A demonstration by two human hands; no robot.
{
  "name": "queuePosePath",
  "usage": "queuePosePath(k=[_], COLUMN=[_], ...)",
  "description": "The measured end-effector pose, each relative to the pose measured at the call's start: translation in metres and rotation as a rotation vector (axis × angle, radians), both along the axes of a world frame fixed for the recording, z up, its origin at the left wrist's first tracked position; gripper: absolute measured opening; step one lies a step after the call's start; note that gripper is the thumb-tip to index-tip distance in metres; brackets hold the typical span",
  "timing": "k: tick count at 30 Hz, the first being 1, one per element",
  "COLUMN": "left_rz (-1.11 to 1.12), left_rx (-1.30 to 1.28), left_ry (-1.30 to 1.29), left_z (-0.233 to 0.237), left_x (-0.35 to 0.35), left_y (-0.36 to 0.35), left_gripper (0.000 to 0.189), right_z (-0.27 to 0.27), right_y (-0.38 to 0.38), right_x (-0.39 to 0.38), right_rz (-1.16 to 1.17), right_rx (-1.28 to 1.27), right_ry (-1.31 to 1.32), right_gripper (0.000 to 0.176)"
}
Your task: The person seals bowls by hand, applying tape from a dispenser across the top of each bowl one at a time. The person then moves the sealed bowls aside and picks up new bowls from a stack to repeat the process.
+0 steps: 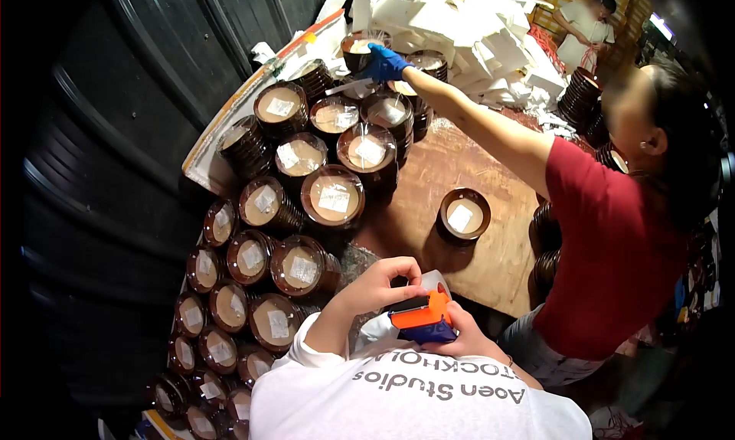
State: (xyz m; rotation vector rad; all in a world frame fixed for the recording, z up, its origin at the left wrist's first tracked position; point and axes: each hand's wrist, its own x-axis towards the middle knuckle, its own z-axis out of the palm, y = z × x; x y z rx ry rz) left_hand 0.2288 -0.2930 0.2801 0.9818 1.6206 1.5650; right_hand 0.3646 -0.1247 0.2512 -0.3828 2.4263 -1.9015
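My right hand [467,334] is wrapped around an orange-and-blue hand-held dispenser [423,315] with a dark part on its upper side. A whitish, translucent roll-like piece [435,282] shows at its far end. The fingers of my left hand [383,285] are pinched together at the top of the dispenser; what lies between them, if anything, is too small to make out. Just beyond my hands, a brown-rimmed stack of dishes [465,215] with a white paper label stands on the wooden table [501,268].
Several plastic-wrapped stacks of brown dishes [333,196] crowd the left side, many with white labels. A co-worker in a red shirt [612,264] reaches across with a blue-gloved hand [385,63] to a far stack. White foam pieces [459,26] pile up behind. Another person [586,30] is farther back.
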Motion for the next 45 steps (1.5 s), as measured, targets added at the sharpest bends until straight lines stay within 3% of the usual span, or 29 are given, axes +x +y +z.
queuePosePath(k=[11, 21, 24, 25, 26, 27, 28, 30, 32, 41, 45], left_rz=[0.151, 0.156, 0.282, 0.397, 0.584, 0.585, 0.645, 0.724, 0.717, 0.98, 1.012], left_rx=[-0.03, -0.063, -0.043, 0.048, 0.112, 0.135, 0.226, 0.012, -0.095, -0.696, -0.986], left_ry=[0.105, 0.204, 0.47, 0.756, 0.703, 0.676, 0.356, 0.831, 0.955, 0.946, 0.987], left_z=[0.002, 0.003, 0.005, 0.014, 0.019, 0.014, 0.013, 0.007, -0.013, -0.087, -0.089], left_x=[-0.016, -0.026, -0.041, -0.057, -0.077, -0.112, -0.139, -0.191, -0.237, -0.425, -0.453], left_y=[-0.007, 0.006, 0.018, 0.032, 0.047, 0.054, 0.067, 0.083, 0.092, 0.073, 0.088], left_gripper=[0.014, 0.012, 0.015, 0.023, 0.026, 0.026, 0.025, 0.028, 0.03, 0.044, 0.048], right_z=[-0.013, -0.024, -0.024, -0.016, -0.018, -0.024, -0.029, -0.018, -0.008, -0.017, -0.025], right_y=[-0.001, 0.007, 0.005, 0.006, 0.01, 0.013, 0.018, 0.025, 0.027, 0.045, 0.051], right_x=[-0.015, -0.018, -0.02, -0.023, -0.026, -0.027, -0.032, -0.035, -0.039, -0.057, -0.07], right_rz=[0.033, -0.015, -0.103, -0.144, -0.146, -0.157, -0.167, -0.18, -0.255, -0.598, -0.792], right_rx=[0.013, -0.051, -0.247, -0.36, -0.294, -0.256, -0.211, -0.218, -0.275, -0.313, -0.325], right_ry=[-0.126, -0.253, -0.347, -0.393, -0.309, -0.25, -0.178, -0.274, -0.303, -0.457, -0.501], right_gripper=[0.055, 0.054, 0.05, 0.048, 0.048, 0.048, 0.047, 0.048, 0.05, 0.048, 0.042])
